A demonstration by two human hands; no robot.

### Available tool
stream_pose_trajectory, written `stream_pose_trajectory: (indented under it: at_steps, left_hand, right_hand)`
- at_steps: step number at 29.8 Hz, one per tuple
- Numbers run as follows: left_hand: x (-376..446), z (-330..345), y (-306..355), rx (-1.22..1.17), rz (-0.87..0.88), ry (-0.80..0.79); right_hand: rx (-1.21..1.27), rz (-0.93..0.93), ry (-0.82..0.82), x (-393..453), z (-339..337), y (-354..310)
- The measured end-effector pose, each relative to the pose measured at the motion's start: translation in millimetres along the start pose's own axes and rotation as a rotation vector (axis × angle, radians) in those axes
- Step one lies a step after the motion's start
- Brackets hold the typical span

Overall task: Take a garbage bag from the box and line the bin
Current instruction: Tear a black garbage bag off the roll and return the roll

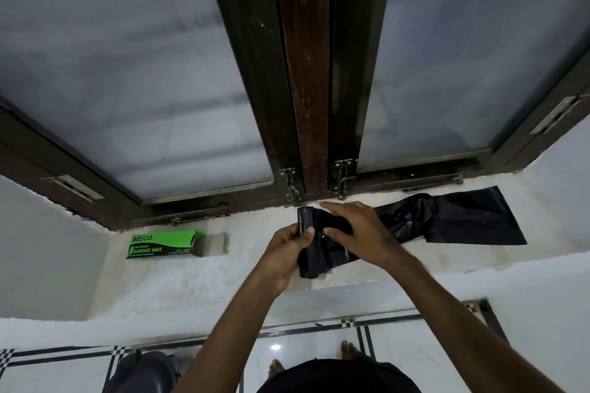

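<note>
A green garbage bag box (166, 245) lies on the white window sill (191, 277) at the left, its right end flap open. My left hand (287, 252) pinches a black roll of garbage bags (314, 260) above the sill's middle. My right hand (357, 234) grips the same roll from the right. One black garbage bag (459, 220) trails unrolled from the roll across the sill to the right, partly crumpled near my right hand. The dark grey bin (143, 372) stands on the floor at the lower left, only its top showing.
A dark-framed window (303, 89) with frosted panes and metal latches rises right behind the sill. Below the sill lies a white tiled floor (303, 348) with black lines; my bare feet stand on it.
</note>
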State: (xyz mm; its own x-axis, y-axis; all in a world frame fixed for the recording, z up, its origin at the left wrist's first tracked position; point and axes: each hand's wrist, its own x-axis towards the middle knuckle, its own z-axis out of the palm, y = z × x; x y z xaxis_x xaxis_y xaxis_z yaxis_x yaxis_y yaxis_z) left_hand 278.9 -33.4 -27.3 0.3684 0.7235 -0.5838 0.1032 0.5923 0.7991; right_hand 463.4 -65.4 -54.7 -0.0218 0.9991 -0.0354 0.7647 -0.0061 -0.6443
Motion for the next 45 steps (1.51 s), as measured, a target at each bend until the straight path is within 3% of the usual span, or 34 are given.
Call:
stream_pose_trajectory:
  at_steps: [3, 11, 16, 24, 28, 31, 33, 41, 45]
  left_hand:
    - [1, -3, -2, 0.009, 0.009, 0.024]
    - [-2, -6, -2, -0.006, 0.03, 0.033]
    - [-9, -39, 16, -0.23, 0.04, 0.154]
    - [-22, -51, 15, -0.373, 0.056, 0.188]
    - [-25, -54, 12, -0.4, 0.094, 0.205]
    - [-28, -62, 11, -0.45, 0.124, 0.196]
    - [-30, -66, 11, -0.496, 0.146, 0.194]
    - [-39, -98, 9, -0.571, 0.211, 0.301]
    - [-47, -131, 6, -0.407, 0.386, 0.583]
  right_hand:
    - [0.054, 0.033, 0.039, 3, 3, -3]
    - [-0.284, -0.021, 0.19, 2, 24, 8]
    - [-0.283, 0.001, 0.298, 0, 29, 18]
    - [-0.359, 0.013, 0.223, -1, 24, 3]
    - [-0.088, -0.072, 0.268, -7, 9, -38]
    - [0.319, 0.014, 0.021, -5, 14, -66]
    - [0.462, 0.084, -0.118, -2, 28, -79]
    - [0.505, 0.07, -0.049, 14, 60, -98]
    - [0.391, 0.026, 0.017, 26, 65, -97]
